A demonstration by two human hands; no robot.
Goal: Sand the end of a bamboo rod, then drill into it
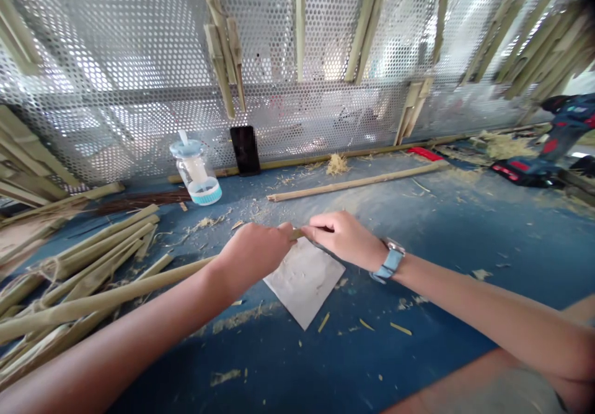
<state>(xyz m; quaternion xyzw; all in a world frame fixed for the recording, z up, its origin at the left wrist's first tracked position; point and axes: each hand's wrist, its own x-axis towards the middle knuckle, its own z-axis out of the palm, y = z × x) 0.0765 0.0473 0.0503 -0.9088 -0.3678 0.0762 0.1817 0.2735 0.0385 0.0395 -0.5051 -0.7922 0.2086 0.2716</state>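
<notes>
My left hand (260,246) is wrapped round a long bamboo stick (181,271), which runs back to the left beneath my forearm. A short end of that stick pokes out past the left fingers. At this end, the thumb and fingertips of my right hand (346,234) are pinched together on the stick; whatever else the right palm may hold is hidden. A watch with a light blue strap (389,262) is on the right wrist. Directly under both hands lies a white sheet of paper (307,290) with dust and small shavings on it.
Bundled bamboo pieces (88,253) lie on the left of the blue tabletop (446,234). Behind are a lidded bottle (198,175), a phone (245,150) against the perforated metal panel (153,61), and another bamboo stick (353,183). A cordless drill (548,147) stands at right, near a red tool (425,153).
</notes>
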